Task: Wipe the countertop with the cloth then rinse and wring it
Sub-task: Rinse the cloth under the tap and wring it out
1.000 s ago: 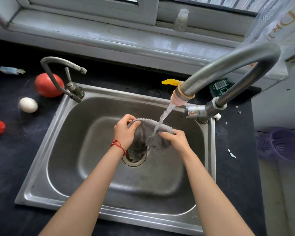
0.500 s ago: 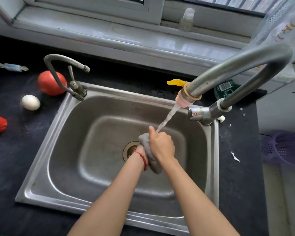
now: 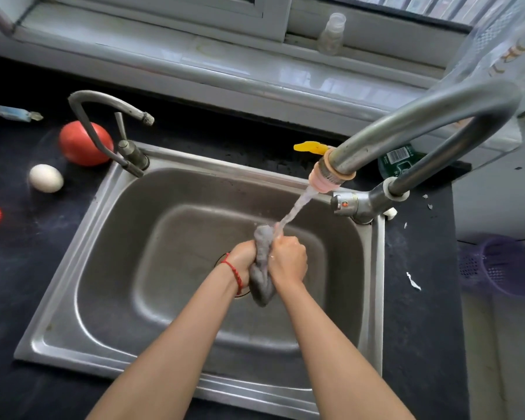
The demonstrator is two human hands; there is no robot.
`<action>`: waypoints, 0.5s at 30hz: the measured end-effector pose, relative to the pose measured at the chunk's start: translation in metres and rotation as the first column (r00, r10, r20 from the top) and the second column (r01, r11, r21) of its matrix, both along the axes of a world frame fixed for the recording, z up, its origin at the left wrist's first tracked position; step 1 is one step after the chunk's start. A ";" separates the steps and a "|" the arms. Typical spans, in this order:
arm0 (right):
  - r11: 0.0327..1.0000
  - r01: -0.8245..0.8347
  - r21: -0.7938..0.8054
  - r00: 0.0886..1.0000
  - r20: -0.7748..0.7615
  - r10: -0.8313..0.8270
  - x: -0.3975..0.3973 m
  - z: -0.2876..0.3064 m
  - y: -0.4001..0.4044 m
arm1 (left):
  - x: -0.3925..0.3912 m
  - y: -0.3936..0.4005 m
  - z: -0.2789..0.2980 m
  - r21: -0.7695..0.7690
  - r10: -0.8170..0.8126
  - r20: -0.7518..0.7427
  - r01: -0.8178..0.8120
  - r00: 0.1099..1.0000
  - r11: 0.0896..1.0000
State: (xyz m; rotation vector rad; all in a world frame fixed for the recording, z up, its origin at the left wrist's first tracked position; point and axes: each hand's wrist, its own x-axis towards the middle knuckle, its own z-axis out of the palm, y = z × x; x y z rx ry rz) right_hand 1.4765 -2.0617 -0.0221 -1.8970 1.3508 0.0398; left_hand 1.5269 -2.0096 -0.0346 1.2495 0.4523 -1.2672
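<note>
We are wringing the grey cloth [image 3: 262,268] over the steel sink [image 3: 109,268], left hand [image 3: 243,262] and right hand [image 3: 288,262] both clenching it under the tap stream [image 3: 297,207] from 1 o'clock; next, probably, twisting harder.

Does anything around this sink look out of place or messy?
A loose egg and a tomato lie bare on the dark counter left of the sink, where the egg might roll. Small white scraps litter the counter on the right.
</note>
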 end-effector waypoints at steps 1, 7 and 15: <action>0.990 0.118 0.081 0.993 0.014 -0.119 0.000 -0.002 -0.005 | -0.001 0.000 -0.001 0.000 0.038 0.002 -0.038 0.999 0.999; 0.885 0.198 0.421 0.949 0.144 -0.281 0.002 0.001 -0.030 | 0.010 0.024 -0.012 0.252 0.206 0.291 -0.282 0.934 0.926; 0.932 -0.129 0.337 0.930 0.368 -0.004 0.003 0.027 -0.018 | 0.014 0.020 -0.013 0.111 0.070 -0.176 -0.050 0.982 0.992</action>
